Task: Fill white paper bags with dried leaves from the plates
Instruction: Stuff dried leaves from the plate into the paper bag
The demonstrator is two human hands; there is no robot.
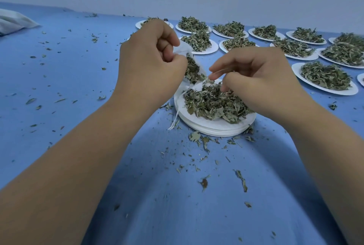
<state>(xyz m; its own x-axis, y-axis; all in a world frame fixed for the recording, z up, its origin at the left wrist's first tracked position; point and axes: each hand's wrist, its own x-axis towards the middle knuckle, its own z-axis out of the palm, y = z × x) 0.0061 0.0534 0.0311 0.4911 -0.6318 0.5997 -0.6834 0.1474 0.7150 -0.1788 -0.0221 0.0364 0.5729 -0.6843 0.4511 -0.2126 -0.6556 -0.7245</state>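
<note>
Head view: a thin white paper bag (184, 48), part-filled with dried green leaves (191, 71), hangs pinched in the left hand (149, 61). Its mouth tilts towards the right hand (256, 75), whose fingertips pinch leaves above the stacked white paper plates (212, 129), likely so that spills land there.

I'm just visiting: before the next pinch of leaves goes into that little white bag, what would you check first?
1. Grip of left hand on small white paper bag: ok.
2. Bag's mouth open: cannot tell, the hand hides it.
3. Pinch of leaves in right hand: cannot tell.
4. Supply of dried green leaves on near stack of white paper plates: ok.
5. Spills on blue table cover: not ok, scraps lie scattered.
</note>
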